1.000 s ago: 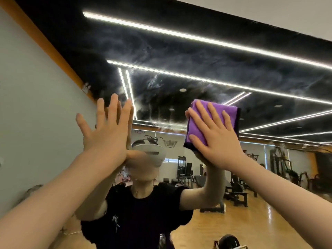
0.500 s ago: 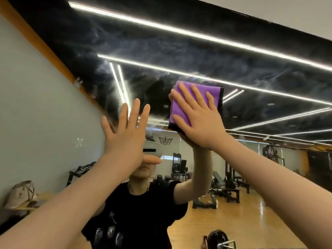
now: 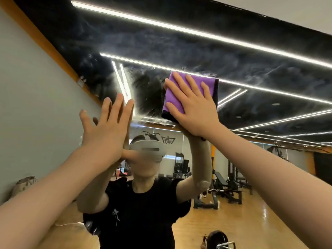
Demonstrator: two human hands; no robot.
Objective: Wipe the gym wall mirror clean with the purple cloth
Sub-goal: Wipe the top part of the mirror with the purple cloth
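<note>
Mid-wipe: purple cloth (image 3: 181,92) is pressed flat by outstretched right hand (image 3: 193,108) onto mirror (image 3: 179,45) (left hand (image 3: 106,130) braced, fingers straight); hazy upper glass should be wiped next.

The gym wall mirror (image 3: 179,44) is glossy glass, hazed with pale, smeary streaks across its dark upper part, with a clearer swept patch beside the purple cloth (image 3: 177,94). The cloth looks soft, matt and finely napped, possibly microfibre, with a darker black layer showing at its edges. Reflected in the glass, the wooden floor (image 3: 251,221) shines with a polished finish, and the weight plate (image 3: 216,238) near the bottom looks like matt black rubber.
</note>
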